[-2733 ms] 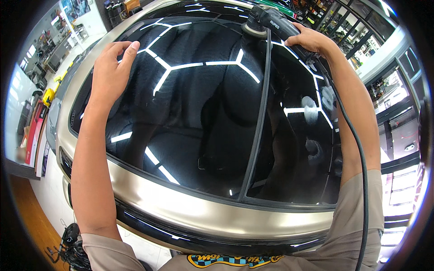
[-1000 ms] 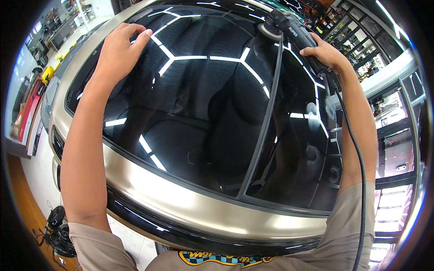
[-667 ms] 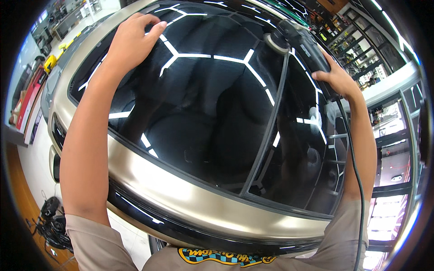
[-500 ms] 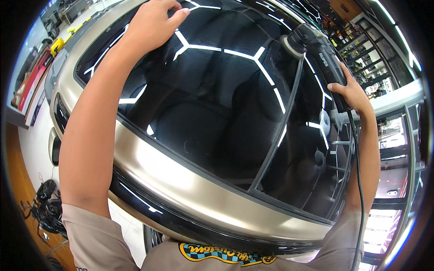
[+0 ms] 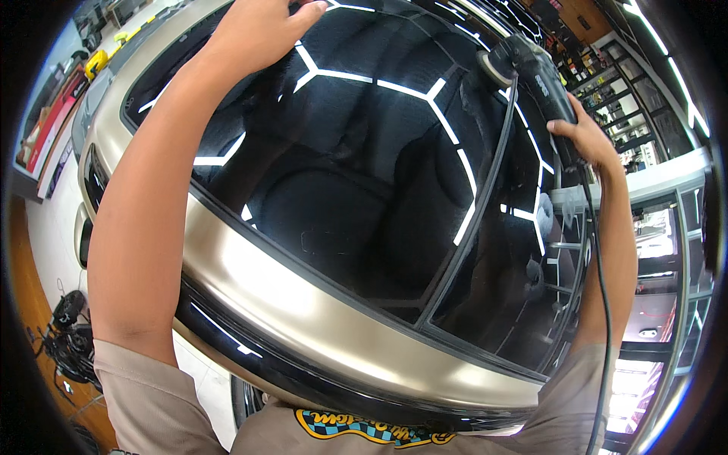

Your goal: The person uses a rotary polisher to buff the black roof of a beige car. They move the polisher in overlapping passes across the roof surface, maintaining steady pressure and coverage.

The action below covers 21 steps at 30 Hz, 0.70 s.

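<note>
A black handheld polisher is in my right hand, whose fingers wrap round its body at the right. Its round pad is at the glossy black car roof panel, beside a dark seam strip; whether it spins cannot be made out. At the upper left, my left hand reaches over the same panel with nothing in it. Its thumb stands apart, and the fingers are partly cut off by the picture's top edge. From the polisher a black cable runs down along my right arm.
A champagne-coloured roof edge curves across in front of me, close to my body. Bright hexagonal lights reflect in the black panel. A motorcycle stands low at the left; shelving lines the right side behind glass partitions.
The view has shifted slightly. My left hand sits a little higher and further right in the picture, and the polisher pad slightly further right. My right hand keeps its hold on the polisher.
</note>
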### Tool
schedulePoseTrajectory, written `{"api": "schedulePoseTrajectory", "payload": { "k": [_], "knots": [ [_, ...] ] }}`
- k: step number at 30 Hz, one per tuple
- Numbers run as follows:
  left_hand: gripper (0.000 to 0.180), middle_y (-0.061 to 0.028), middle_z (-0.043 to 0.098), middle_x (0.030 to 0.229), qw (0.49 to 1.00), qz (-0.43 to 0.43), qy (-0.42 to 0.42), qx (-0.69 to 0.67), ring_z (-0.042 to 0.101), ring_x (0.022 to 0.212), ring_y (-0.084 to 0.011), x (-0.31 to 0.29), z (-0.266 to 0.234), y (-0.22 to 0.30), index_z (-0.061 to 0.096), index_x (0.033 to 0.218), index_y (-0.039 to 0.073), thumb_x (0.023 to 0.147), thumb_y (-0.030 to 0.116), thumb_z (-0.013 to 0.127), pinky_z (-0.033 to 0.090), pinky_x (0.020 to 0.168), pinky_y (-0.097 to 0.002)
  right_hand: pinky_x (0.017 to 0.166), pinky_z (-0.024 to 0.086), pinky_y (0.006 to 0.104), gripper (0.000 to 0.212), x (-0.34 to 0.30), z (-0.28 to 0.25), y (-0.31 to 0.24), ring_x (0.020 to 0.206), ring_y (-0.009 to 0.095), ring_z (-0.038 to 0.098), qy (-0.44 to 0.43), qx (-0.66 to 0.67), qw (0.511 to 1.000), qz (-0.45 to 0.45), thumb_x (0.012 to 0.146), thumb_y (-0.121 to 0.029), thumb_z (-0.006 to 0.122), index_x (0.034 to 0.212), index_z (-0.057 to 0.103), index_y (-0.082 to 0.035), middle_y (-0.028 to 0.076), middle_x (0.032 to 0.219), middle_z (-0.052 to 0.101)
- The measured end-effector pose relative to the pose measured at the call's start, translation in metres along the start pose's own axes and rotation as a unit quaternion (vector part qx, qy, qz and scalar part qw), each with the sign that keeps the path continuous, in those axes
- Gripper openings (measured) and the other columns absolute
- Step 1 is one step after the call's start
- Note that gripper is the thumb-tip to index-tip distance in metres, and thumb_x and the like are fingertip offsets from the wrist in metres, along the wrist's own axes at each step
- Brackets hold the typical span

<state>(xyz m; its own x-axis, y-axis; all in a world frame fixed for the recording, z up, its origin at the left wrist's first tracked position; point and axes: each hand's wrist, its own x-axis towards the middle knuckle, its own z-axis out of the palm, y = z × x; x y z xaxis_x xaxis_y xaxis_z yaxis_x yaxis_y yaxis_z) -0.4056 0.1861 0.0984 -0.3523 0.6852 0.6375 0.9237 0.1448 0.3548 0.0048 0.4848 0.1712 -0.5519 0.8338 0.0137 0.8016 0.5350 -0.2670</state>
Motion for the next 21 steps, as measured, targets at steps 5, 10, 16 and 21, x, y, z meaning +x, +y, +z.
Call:
{"api": "schedulePoseTrajectory", "payload": {
  "k": [5, 10, 16, 21],
  "knots": [
    [0.034, -0.0254, 0.069, 0.097, 0.999, -0.012, 0.017, -0.024, 0.067, 0.097, -0.0414, 0.001, -0.006, 0.007, 0.076, 0.096, -0.002, 0.093, 0.030, 0.066, 0.052, 0.088, -0.0476, 0.111, 0.040, 0.0390, 0.106, -0.058, -0.006, -0.023, 0.128, 0.038, 0.058, -0.007, -0.028, 0.999, -0.022, 0.074, -0.042, 0.078, 0.160, 0.032, -0.002, 0.031, 0.140, 0.057],
    [0.034, -0.0260, 0.068, 0.096, 1.000, -0.013, 0.013, -0.022, 0.066, 0.097, -0.0420, 0.002, -0.010, 0.003, 0.075, 0.093, -0.003, 0.093, 0.030, 0.066, 0.052, 0.087, -0.0482, 0.110, 0.042, 0.0401, 0.105, -0.099, -0.004, -0.051, 0.129, 0.038, 0.059, -0.025, -0.053, 0.998, 0.018, 0.074, -0.043, 0.078, 0.159, 0.033, -0.001, 0.031, 0.142, 0.056],
    [0.032, -0.0260, 0.070, 0.094, 1.000, -0.015, 0.004, -0.022, 0.068, 0.094, -0.0411, 0.003, -0.006, 0.002, 0.075, 0.093, -0.003, 0.093, 0.028, 0.067, 0.053, 0.085, -0.0475, 0.110, 0.041, 0.0396, 0.105, -0.067, -0.003, -0.031, 0.127, 0.039, 0.060, 0.006, -0.043, 0.999, -0.021, 0.074, -0.044, 0.079, 0.160, 0.033, -0.003, 0.032, 0.139, 0.058],
    [0.030, -0.0244, 0.073, 0.093, 0.999, -0.031, -0.015, -0.013, 0.070, 0.090, -0.0392, -0.004, -0.004, 0.007, 0.076, 0.096, -0.003, 0.092, 0.026, 0.067, 0.054, 0.083, -0.0455, 0.094, 0.051, 0.0380, 0.102, -0.017, 0.004, -0.026, 0.106, 0.032, 0.068, 0.005, 0.011, 1.000, 0.002, 0.075, -0.040, 0.078, 0.161, 0.034, -0.008, 0.027, 0.125, 0.066]
  ]
}}
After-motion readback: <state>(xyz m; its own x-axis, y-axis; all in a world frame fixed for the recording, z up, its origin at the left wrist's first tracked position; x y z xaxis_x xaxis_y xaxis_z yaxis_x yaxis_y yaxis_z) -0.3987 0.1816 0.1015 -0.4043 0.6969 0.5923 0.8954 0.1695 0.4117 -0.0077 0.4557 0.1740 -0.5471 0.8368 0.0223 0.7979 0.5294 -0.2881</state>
